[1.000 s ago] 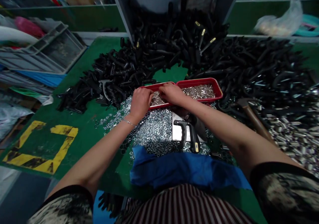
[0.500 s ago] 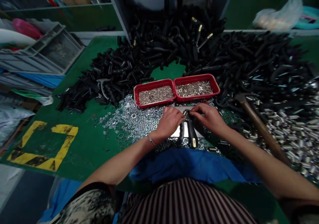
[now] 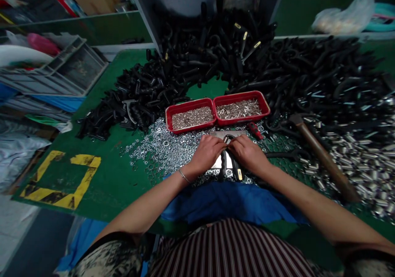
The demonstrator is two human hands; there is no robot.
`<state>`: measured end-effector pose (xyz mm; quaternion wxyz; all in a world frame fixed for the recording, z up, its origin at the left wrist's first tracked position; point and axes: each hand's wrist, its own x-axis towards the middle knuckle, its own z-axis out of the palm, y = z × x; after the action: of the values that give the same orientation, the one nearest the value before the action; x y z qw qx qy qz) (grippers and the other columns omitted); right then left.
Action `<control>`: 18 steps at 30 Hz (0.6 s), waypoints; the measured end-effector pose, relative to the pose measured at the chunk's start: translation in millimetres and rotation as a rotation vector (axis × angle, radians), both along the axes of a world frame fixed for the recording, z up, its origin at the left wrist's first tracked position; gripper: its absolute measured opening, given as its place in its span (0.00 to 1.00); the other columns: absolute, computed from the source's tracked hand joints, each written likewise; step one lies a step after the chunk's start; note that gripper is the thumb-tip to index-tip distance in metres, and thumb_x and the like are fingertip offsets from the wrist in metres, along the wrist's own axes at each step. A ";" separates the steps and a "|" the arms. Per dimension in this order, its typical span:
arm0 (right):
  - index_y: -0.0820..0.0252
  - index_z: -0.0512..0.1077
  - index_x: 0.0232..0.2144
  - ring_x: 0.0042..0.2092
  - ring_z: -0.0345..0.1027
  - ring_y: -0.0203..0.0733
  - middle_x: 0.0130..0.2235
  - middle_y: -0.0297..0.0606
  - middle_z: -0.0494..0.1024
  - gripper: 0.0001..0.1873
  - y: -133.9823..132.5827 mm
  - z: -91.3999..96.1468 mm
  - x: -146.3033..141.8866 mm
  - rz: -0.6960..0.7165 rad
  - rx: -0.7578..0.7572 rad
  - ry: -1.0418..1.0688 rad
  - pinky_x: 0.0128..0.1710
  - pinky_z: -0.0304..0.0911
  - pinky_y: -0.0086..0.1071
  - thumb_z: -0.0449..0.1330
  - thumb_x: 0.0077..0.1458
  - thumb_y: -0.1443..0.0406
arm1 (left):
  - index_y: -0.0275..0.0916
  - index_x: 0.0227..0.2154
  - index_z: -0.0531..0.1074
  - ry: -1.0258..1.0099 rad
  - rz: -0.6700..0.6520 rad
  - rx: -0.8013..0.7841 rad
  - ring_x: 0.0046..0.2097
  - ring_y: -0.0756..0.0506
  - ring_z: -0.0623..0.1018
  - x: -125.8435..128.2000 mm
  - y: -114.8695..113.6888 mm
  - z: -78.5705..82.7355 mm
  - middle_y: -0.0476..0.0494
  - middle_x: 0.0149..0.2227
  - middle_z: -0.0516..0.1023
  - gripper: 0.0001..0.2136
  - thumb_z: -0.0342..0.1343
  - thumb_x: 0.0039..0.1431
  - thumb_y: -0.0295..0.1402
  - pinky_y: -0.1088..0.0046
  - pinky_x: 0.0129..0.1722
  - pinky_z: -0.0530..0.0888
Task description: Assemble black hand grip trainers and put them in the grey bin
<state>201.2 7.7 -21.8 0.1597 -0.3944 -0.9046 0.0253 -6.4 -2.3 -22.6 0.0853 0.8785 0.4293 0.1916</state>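
Note:
My left hand (image 3: pixel 208 151) and my right hand (image 3: pixel 246 153) meet fingertip to fingertip over a black-handled tool (image 3: pixel 231 168) that lies on a small metal plate (image 3: pixel 219 135). Both hands are closed in a pinch at the tool's top end; what sits between the fingers is too small to make out. The plate rests in a spread of shiny washers (image 3: pixel 163 149). Just beyond the hands stand two red trays (image 3: pixel 168 116) side by side, both filled with small metal pieces.
Heaps of black handle parts (image 3: pixel 216 59) fill the back and right of the green table (image 3: pixel 101 178). A wooden-handled hammer (image 3: pixel 321 155) lies at the right beside a pile of metal sleeves (image 3: pixel 367 166). Blue cloth (image 3: pixel 228 203) covers the near edge. Grey crates (image 3: pixel 68 63) sit left.
Both hands left the left red tray and came back to the black-handled tool on the plate, then drew closer together over its top end.

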 end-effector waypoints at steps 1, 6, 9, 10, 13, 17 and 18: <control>0.66 0.75 0.37 0.44 0.64 0.50 0.39 0.48 0.76 0.13 -0.4 1.9 -0.7 0.002 0.013 -0.032 0.44 0.64 0.39 0.51 0.69 0.67 | 0.38 0.51 0.75 -0.019 -0.002 0.000 0.50 0.41 0.73 -0.9 -1.6 -1.4 0.41 0.48 0.79 0.15 0.46 0.73 0.37 0.60 0.53 0.65; 0.66 0.75 0.37 0.44 0.64 0.52 0.38 0.50 0.75 0.12 -5.0 14.0 -7.4 0.038 0.008 -0.182 0.39 0.65 0.39 0.52 0.67 0.71 | 0.38 0.52 0.75 -0.119 0.093 -0.055 0.51 0.42 0.73 -7.0 -10.5 -10.6 0.40 0.50 0.78 0.14 0.48 0.72 0.34 0.61 0.54 0.66; 0.67 0.75 0.38 0.45 0.65 0.53 0.39 0.51 0.76 0.11 -6.5 17.8 -10.9 0.056 -0.052 -0.202 0.38 0.66 0.39 0.52 0.66 0.73 | 0.38 0.50 0.76 -0.138 0.122 -0.049 0.51 0.42 0.73 -14.6 -7.7 -4.7 0.41 0.49 0.79 0.13 0.49 0.72 0.34 0.61 0.54 0.67; 0.66 0.75 0.39 0.46 0.66 0.53 0.40 0.51 0.76 0.11 -6.0 18.3 -10.0 0.071 -0.080 -0.178 0.39 0.66 0.39 0.52 0.66 0.72 | 0.39 0.51 0.76 -0.135 0.123 -0.028 0.51 0.43 0.73 -18.6 -2.9 0.2 0.41 0.50 0.79 0.13 0.49 0.72 0.34 0.61 0.54 0.67; 0.64 0.74 0.46 0.48 0.68 0.50 0.44 0.49 0.77 0.12 -1.6 20.1 7.9 0.118 -0.199 0.036 0.46 0.68 0.41 0.51 0.68 0.69 | 0.41 0.51 0.76 -0.077 0.192 0.049 0.52 0.42 0.73 -35.8 27.5 19.5 0.41 0.50 0.78 0.13 0.49 0.72 0.33 0.59 0.54 0.67; 0.60 0.71 0.49 0.50 0.70 0.52 0.48 0.50 0.76 0.13 0.4 26.9 77.0 -0.193 -0.114 0.231 0.50 0.65 0.46 0.52 0.68 0.62 | 0.38 0.45 0.79 0.222 0.383 0.025 0.52 0.36 0.74 -65.0 89.4 38.0 0.36 0.47 0.80 0.11 0.53 0.67 0.30 0.56 0.52 0.67; 0.60 0.72 0.47 0.50 0.69 0.56 0.46 0.52 0.76 0.13 -1.4 28.7 99.2 -0.310 -0.035 0.171 0.50 0.64 0.48 0.52 0.67 0.61 | 0.36 0.42 0.80 0.327 0.406 -0.021 0.50 0.35 0.75 -70.4 102.4 39.7 0.34 0.45 0.80 0.10 0.54 0.65 0.30 0.57 0.50 0.67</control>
<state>300.4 6.3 6.9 0.2311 -0.5284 -0.8154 0.0497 -76.8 100.2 17.1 -0.0162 0.7925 0.6071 0.0556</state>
